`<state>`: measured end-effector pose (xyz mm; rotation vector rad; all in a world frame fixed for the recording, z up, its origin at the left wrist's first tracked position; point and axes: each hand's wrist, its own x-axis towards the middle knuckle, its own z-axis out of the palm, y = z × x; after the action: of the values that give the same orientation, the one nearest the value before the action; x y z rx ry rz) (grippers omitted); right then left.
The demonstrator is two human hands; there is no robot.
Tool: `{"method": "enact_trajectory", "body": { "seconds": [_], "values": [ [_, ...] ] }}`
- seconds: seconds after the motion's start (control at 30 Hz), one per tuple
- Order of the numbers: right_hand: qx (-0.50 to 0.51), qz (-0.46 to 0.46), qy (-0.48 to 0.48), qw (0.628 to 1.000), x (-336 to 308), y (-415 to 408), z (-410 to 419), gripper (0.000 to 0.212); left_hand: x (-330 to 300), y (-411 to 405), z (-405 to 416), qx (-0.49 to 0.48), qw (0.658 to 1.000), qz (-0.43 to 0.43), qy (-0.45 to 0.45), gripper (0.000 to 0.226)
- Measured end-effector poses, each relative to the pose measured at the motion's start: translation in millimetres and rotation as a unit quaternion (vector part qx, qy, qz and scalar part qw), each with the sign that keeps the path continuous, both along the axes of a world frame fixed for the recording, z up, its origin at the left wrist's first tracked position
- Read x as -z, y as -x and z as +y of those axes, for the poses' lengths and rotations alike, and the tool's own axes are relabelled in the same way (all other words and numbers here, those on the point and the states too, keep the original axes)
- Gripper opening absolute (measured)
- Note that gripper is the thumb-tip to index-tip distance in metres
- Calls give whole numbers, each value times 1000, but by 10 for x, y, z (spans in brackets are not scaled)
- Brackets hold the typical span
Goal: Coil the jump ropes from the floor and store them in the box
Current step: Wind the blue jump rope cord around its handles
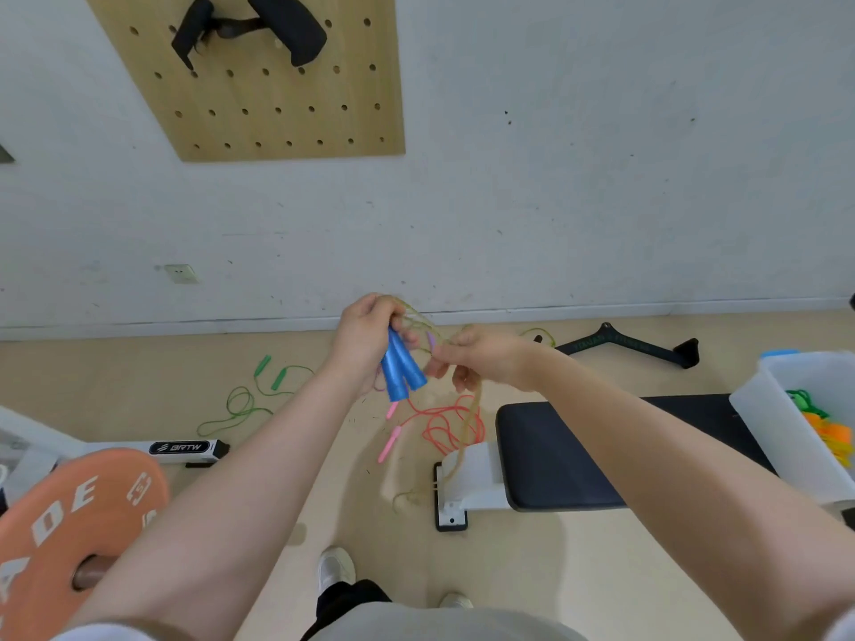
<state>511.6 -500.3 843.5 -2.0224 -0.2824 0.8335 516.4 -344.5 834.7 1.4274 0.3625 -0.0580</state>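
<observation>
Two blue handles (401,370) sit bunched together in your left hand (365,337), fingers curled round their tops so the fat ends point down toward you. The tan rope (418,322) that goes with them loops up over that hand and across to your right hand (486,358), which is pinching the cord between thumb and fingertips; from there the rest hangs down, blurry, to a frayed-looking heap on the floor (578,571) by the foot of the bench. So it's up in the air at chest level, not in the box (768,418).

Still lying on the floor: a red rope with pink handles (444,425) right under your hands, and a green rope (245,400) off to the left. The translucent box stands on the right end of the black padded bench (578,455), with something green and orange already inside. An orange weight plate (78,515) fills the lower left corner, a wooden pegboard (259,108) hangs on the wall, and a black V-shaped cable handle (624,347) lies near the baseboard.
</observation>
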Motion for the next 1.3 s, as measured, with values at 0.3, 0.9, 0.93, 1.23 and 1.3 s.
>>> {"method": "enact_trajectory", "body": {
  "seconds": [0.3,0.9,0.93,1.23,1.3],
  "values": [
    [2,-109,119,987,-123,44,230,37,-60,-64,-184,-154,988,-20,25,26],
    [-135,-335,338,869,7,75,-33,11,-163,53,105,409,742,-26,-531,29],
    [-142,-338,338,867,14,75,-23,10,-122,65,70,415,711,-27,-567,29],
    [-251,-350,409,805,-95,121,-107,20,165,283,-172,381,733,-53,-561,19],
    [-288,-295,402,817,-197,117,-125,21,168,308,-170,390,714,-62,-578,21]
  ]
}}
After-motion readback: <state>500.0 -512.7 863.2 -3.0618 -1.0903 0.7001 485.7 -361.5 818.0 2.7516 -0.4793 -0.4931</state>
